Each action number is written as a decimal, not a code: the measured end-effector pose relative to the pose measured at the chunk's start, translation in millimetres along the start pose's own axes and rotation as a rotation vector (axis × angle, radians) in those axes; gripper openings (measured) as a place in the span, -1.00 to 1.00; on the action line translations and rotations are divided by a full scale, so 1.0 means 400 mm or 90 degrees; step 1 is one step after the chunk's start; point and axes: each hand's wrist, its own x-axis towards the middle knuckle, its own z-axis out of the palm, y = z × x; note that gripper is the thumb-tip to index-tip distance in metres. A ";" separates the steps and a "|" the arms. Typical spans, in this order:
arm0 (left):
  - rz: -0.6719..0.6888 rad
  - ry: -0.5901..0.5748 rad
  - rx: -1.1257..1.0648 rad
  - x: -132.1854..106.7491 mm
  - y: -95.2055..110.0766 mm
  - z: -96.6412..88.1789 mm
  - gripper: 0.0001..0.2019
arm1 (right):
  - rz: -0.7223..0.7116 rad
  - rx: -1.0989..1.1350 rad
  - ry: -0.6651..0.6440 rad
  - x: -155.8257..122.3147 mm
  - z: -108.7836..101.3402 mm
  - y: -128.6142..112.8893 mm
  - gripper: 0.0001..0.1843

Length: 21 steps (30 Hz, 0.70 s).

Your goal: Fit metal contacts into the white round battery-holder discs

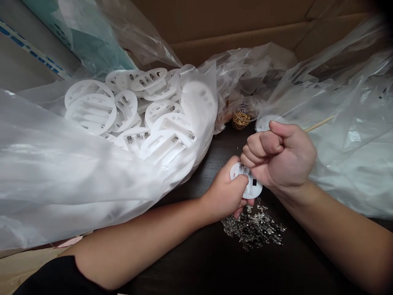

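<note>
My left hand (pixel 224 194) grips a round white plastic battery holder (pixel 253 187) with metal contacts, its fingers wrapped over the lower side. My right hand (pixel 278 155) is a closed fist pressed against the holder's upper edge. A thin wooden stick (pixel 319 124) comes out of that fist on the thumb side, its other end hidden inside. Just below the holder lies a loose heap of small silver metal contacts (pixel 253 227). Several matching white holders (pixel 90 113) are piled in a clear plastic bag (pixel 76 164) to the left.
A small clear cup of gold-coloured springs (pixel 241 116) stands beyond my hands, with a white disc (pixel 262 123) near it. Crumpled plastic sheeting (pixel 346 135) lies to the right. Cardboard box walls (pixel 233 28) rise behind the dark wooden table (pixel 196 262).
</note>
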 end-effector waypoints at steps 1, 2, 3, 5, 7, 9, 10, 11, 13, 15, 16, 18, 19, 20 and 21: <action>0.000 0.001 -0.002 0.000 0.000 0.001 -0.79 | 0.005 -0.002 0.000 0.001 0.000 0.001 -0.41; 0.000 0.003 -0.004 0.000 0.000 0.002 -0.78 | 0.010 -0.003 0.000 0.001 0.000 0.002 -0.42; 0.001 0.002 -0.007 0.000 0.000 0.002 -0.78 | 0.015 -0.004 0.000 0.002 0.001 0.004 -0.42; 0.005 0.000 -0.013 0.000 0.000 0.002 -0.77 | 0.020 -0.004 0.001 0.002 0.002 0.007 -0.43; 0.008 0.000 -0.012 0.002 0.000 -0.001 -0.77 | 0.019 0.000 0.008 0.002 0.004 0.010 -0.43; 0.011 -0.002 -0.007 0.003 -0.002 -0.003 -0.79 | 0.011 0.011 0.013 0.002 0.003 0.013 -0.44; 0.012 -0.004 -0.005 0.004 -0.004 -0.004 -0.79 | 0.009 0.015 0.009 0.002 0.003 0.013 -0.44; 0.012 -0.005 -0.003 0.004 -0.006 -0.005 -0.79 | 0.009 0.018 0.003 0.003 0.002 0.013 -0.44; 0.011 -0.006 0.005 0.003 -0.010 -0.004 -0.78 | 0.014 0.015 -0.016 0.003 0.001 0.008 -0.43; 0.013 -0.003 0.031 -0.001 -0.009 -0.003 -0.76 | 0.014 0.001 -0.028 0.005 0.002 -0.002 -0.41; 0.019 0.000 0.056 -0.004 -0.007 -0.003 -0.76 | 0.009 -0.011 -0.026 0.006 0.003 -0.009 -0.40; 0.053 0.014 0.131 -0.009 0.005 -0.008 -0.73 | -0.026 -0.062 -0.010 0.007 0.004 -0.027 -0.40; 0.080 0.023 0.170 -0.011 0.012 -0.013 -0.71 | -0.074 -0.113 0.008 0.005 0.003 -0.037 -0.40; 0.111 0.030 0.203 -0.011 0.020 -0.019 -0.69 | -0.137 -0.195 0.030 0.002 -0.001 -0.046 -0.42; 0.138 0.029 0.222 -0.010 0.028 -0.026 -0.66 | -0.207 -0.309 0.045 -0.004 -0.008 -0.054 -0.46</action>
